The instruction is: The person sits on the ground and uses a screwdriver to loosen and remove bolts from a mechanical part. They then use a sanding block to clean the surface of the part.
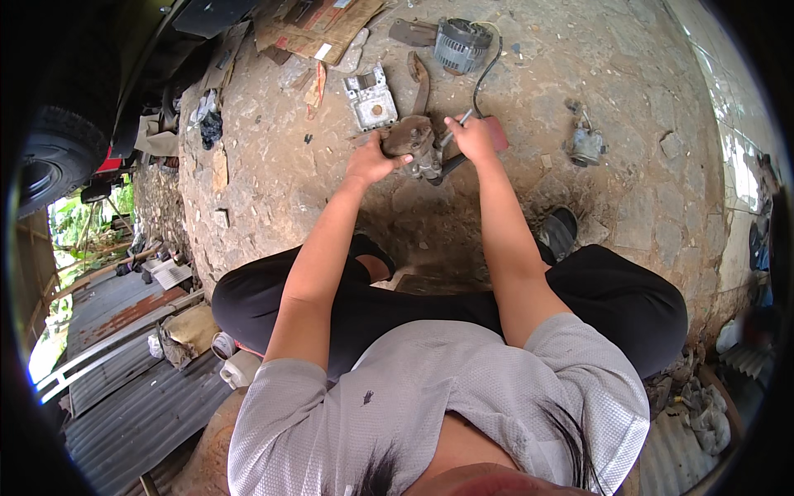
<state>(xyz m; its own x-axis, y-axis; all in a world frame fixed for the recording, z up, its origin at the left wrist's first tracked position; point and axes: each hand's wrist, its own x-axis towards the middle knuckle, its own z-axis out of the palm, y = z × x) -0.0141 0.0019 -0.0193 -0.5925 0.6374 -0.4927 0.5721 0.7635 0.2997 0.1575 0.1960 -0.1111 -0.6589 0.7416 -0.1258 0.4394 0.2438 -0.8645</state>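
Observation:
A rusty, greasy metal engine part (416,142) stands on the stone ground in front of my knees. My left hand (370,159) presses on its left side and holds it steady. My right hand (473,136) is closed around a slim tool with a metal shaft (453,130) whose tip points into the part. A dark handle or bracket (454,165) sticks out of the part below my right hand.
On the ground beyond lie a grey alternator-like unit (461,44) with a black cable, a square metal housing (370,97), a curved metal bracket (420,77), a small grey component (585,145) at right and cardboard scraps (326,31). A vehicle tyre (51,157) is at far left.

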